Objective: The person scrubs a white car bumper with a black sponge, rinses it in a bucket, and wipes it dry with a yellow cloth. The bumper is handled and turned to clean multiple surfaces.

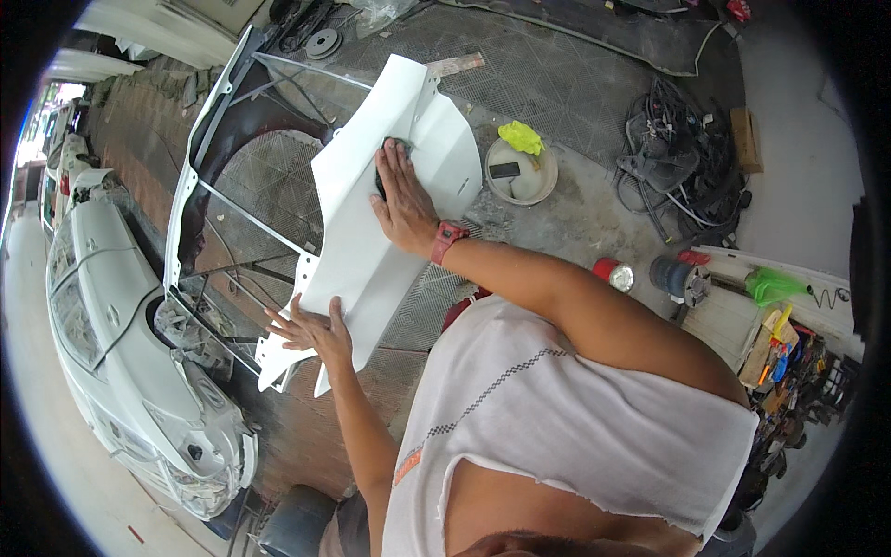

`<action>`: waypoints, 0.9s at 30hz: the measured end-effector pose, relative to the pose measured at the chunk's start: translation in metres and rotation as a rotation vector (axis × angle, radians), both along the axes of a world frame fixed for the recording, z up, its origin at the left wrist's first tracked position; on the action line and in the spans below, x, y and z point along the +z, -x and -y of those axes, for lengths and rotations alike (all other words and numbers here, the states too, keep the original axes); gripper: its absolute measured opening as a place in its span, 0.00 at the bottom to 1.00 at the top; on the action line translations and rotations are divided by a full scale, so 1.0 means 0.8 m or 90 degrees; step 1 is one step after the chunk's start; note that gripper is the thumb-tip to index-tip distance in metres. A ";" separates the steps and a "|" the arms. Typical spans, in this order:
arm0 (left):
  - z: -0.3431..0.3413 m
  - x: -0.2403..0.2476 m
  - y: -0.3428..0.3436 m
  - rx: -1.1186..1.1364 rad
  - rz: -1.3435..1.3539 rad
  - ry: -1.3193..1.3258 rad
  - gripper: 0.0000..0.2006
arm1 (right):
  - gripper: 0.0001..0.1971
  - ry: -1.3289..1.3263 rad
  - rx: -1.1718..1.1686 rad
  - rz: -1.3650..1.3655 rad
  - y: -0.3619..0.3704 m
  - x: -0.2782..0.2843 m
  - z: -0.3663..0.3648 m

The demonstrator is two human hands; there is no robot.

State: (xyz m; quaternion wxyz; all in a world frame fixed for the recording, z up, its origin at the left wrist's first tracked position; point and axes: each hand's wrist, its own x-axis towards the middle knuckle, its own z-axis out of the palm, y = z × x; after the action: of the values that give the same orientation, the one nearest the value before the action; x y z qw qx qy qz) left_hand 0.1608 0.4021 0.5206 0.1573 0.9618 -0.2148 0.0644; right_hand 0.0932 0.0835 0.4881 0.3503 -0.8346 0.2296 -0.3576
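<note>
A white car fender [371, 186] stretches out in front of me on a stand of thin metal bars. My right hand [406, 200], with a red watch at the wrist, lies over a dark pad [380, 182] and presses it onto the fender's upper part. Only the pad's edges show past the fingers. Lower down, my left hand [318, 332] rests on the fender's near end, fingers spread and holding nothing. Beyond the fender, to the left, a second white-edged, dark body panel [212, 167] hangs on the same bars.
Right of the fender stands a round basin [522, 190] with a yellow-green cloth [521, 137] and a dark block [504, 170]. A partly stripped white car [130, 343] is at left. Tangled cables [673, 153], a red can [613, 274] and cluttered tools [798, 371] lie at right.
</note>
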 end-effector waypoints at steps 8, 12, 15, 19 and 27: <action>-0.005 0.000 0.000 -0.020 0.001 0.028 0.44 | 0.36 -0.013 -0.189 0.064 -0.032 0.087 0.085; -0.004 0.002 -0.001 -0.022 -0.002 0.025 0.45 | 0.37 -0.066 -0.071 -0.025 0.014 0.057 -0.029; -0.007 0.002 -0.001 -0.017 -0.016 0.020 0.45 | 0.38 -0.153 -0.066 -0.029 0.009 0.019 -0.004; -0.013 -0.001 0.000 -0.002 -0.052 0.017 0.48 | 0.39 -0.191 -0.194 0.075 -0.020 0.011 0.059; -0.008 0.004 -0.003 -0.033 -0.020 -0.015 0.49 | 0.34 -0.101 -0.122 -0.091 0.040 -0.011 -0.008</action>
State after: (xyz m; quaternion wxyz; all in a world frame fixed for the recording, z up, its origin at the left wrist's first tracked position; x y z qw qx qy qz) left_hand 0.1631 0.4085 0.5238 0.1508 0.9586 -0.2379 0.0423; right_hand 0.0610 0.0902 0.4793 0.3619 -0.8019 0.3602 -0.3101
